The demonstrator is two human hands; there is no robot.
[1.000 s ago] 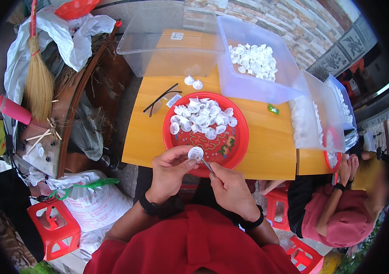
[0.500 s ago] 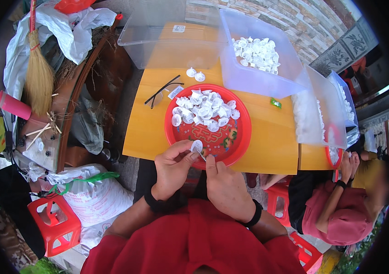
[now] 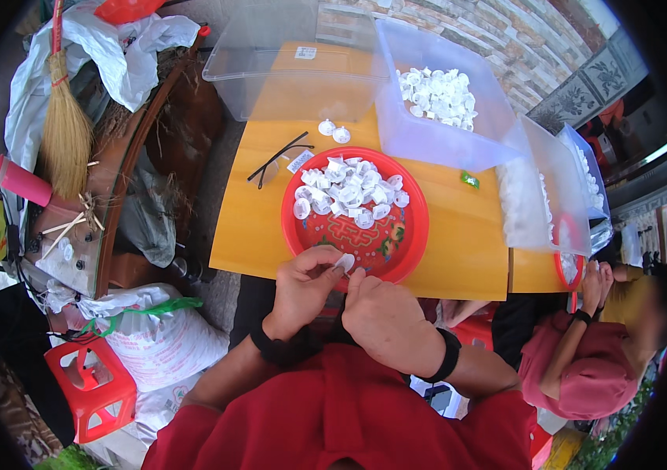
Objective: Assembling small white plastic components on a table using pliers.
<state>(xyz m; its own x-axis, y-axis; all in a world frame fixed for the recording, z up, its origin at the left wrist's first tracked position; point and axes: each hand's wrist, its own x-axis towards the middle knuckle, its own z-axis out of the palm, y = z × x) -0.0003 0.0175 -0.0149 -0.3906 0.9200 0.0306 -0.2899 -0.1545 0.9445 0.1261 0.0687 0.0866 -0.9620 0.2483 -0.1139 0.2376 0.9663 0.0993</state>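
Observation:
Pinched in my left hand (image 3: 307,287) is a small white round plastic part (image 3: 344,262), over the near rim of a red patterned basin (image 3: 420,235). My right hand (image 3: 384,315) is closed just beside it, fingertips almost meeting the part. A thin stick-like thing sits at the right fingertips, mostly hidden by the fingers. In the far half of the basin lies a heap of similar white plastic parts (image 3: 349,188).
Behind the basin stand a clear bin (image 3: 294,78) and a translucent bin (image 3: 443,137) with more white parts. Folded glasses (image 3: 279,159), two loose white parts (image 3: 333,131) and a green packet (image 3: 469,179) lie on the yellow table (image 3: 467,258). A person (image 3: 584,356) sits at right.
Both hands have drawn slightly nearer to me and lower. The white part has turned in my left fingers, and the thin thing shows less than before. The heap looks unchanged.

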